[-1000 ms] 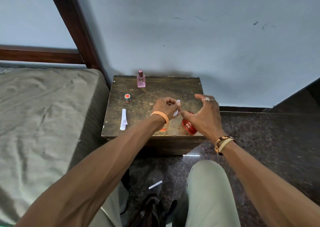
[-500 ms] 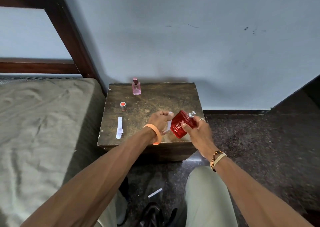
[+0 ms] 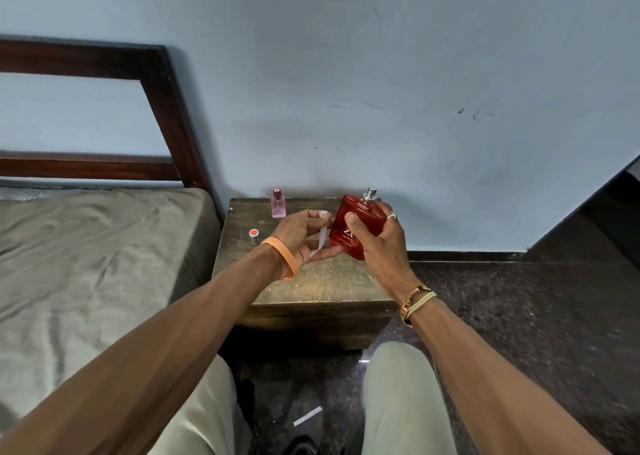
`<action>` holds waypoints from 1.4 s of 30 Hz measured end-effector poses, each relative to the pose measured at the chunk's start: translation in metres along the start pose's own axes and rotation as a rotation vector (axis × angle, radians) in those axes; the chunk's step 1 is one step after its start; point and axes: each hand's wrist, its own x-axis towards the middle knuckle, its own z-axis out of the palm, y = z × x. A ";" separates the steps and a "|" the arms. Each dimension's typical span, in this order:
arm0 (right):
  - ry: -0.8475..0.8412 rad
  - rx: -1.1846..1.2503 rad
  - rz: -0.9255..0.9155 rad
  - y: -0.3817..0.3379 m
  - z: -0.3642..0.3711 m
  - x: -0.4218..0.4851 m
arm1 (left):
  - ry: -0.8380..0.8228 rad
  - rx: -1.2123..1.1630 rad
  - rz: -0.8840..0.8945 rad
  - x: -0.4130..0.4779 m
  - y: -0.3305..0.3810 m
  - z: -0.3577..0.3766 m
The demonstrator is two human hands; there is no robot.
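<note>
R hand [image 3: 377, 243] gripping red perfume bottle [image 3: 360, 226], L hand [image 3: 299, 238] pinching paper strip [image 3: 322, 234] just beside it

Your right hand [image 3: 381, 250] covers the bottle's [image 3: 367, 210] right side; your left hand [image 3: 298, 239] hides part of the strip [image 3: 324, 234]; the label's small print is unreadable.

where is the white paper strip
Head view, centre: the white paper strip is pinched in the left hand, just left of the red perfume bottle the right hand holds, above the small table.
</note>
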 end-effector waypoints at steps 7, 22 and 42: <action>0.012 0.321 -0.017 -0.049 -0.007 -0.031 | 0.067 0.116 0.047 -0.047 0.029 0.009; -0.088 0.586 -0.078 -0.098 -0.018 -0.075 | -0.067 0.176 0.067 -0.120 0.034 0.068; -0.673 0.826 0.051 -0.112 -0.036 -0.108 | 0.270 0.078 0.414 -0.113 0.056 0.043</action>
